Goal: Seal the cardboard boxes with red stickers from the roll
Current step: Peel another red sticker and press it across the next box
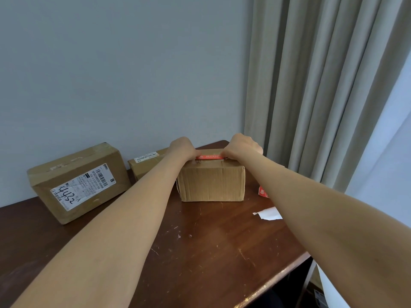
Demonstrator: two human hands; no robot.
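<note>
Starting at the left, a large cardboard box (77, 183) with a white shipping label (82, 187) lay on the wooden table (200, 252). It showed old clear tape but no red sticker on the faces in view, so it looked yet to be sealed. Just behind it to the right, a second box (145, 165) was half hidden by the left forearm, and no red showed on it either. At the centre stood the small box (211, 183), plain and slightly creased, with its flaps down. Across its top lay the red sticker (210, 156), a narrow strip with pale print. The left hand (182, 147) pinched its left end with curled fingers, and the right hand (241, 147) pinched the right end likewise, so this seal seemed in the act of being pressed down. Farther right, a red item (263, 192), probably the roll, peeked from behind the right forearm, near a white paper scrap (268, 215).
</note>
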